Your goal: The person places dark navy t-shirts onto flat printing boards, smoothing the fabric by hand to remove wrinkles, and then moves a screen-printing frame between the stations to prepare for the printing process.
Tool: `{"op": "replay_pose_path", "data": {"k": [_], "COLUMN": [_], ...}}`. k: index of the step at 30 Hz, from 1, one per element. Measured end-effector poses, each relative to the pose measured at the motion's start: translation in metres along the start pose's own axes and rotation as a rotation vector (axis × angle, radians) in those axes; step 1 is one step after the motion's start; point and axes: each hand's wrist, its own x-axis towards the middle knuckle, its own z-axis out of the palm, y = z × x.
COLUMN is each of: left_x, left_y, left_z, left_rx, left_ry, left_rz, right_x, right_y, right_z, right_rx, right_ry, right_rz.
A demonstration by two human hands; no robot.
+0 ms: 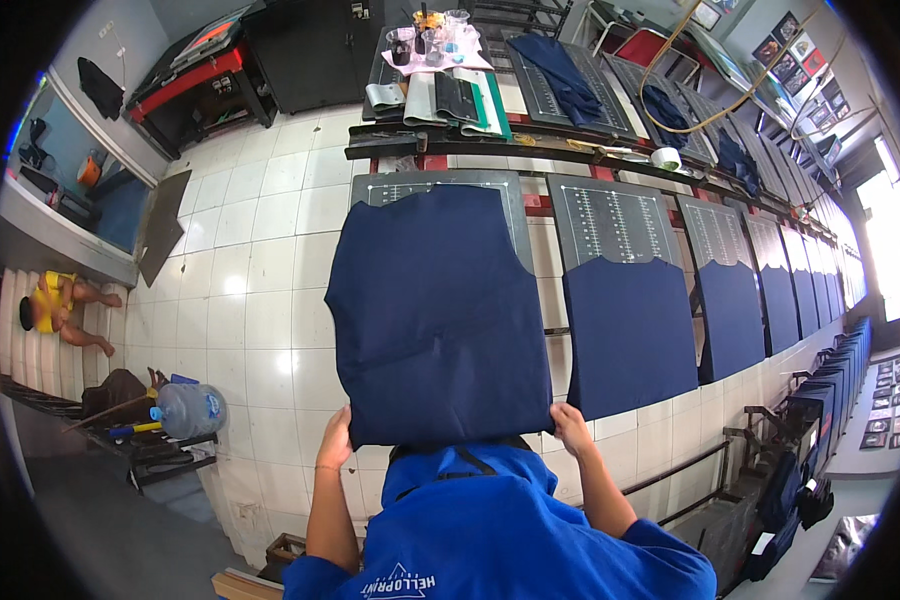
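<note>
A navy blue cut garment panel [435,310] lies over a dark platen with white ruler markings [385,187], spread between my two hands. My left hand [336,437] is closed on the panel's near left corner, and my right hand [571,430] grips its near right corner. The panel's far edge rests on the platen, whose far strip still shows. A few creases run near the middle of the cloth. To the right, a second navy panel [630,335] lies flat on the neighbouring marked platen [615,215].
More platens with navy panels [735,315] run off to the right. Beyond a dark rail sit squeegees [457,105], plastic cups [400,48] and a tape roll [666,158]. A water jug [192,410] stands at the left; a person in yellow [55,300] sits farther left.
</note>
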Motion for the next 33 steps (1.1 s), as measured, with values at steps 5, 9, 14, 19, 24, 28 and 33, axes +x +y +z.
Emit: {"op": "replay_pose_path", "data": {"k": [5,9,14,19,24,28,33], "left_x": [-0.027,-0.031,-0.045,-0.037,-0.04,-0.046,-0.026], "left_y": [0.003,0.016,0.023,0.019,0.044,0.025,0.024], "left_z": [0.002,0.016,0.0,-0.009,-0.003,-0.029,-0.023], "left_rx": [0.177,0.204,0.18,0.38,0.453,0.311,0.325], "left_ry": [0.133,0.153,0.172,0.164,0.2,0.22,0.125], "left_rz": [0.078,0.113,0.034,-0.04,-0.018,-0.029,-0.046], "right_x": [-0.021,0.014,0.007,0.0,0.031,0.042,0.029], "right_y": [0.071,0.013,0.053,0.034,0.007,0.112,0.007], "right_z": [-0.022,0.006,-0.028,-0.014,0.018,-0.03,0.024], "right_rx": [0.067,0.568,0.408,0.345,0.718,0.938,0.763], "right_ry": [-0.068,-0.172,-0.272,-0.156,-0.143,-0.718,-0.192], "right_rz": [0.009,0.077,0.231,0.117,0.291,0.091,0.158]}}
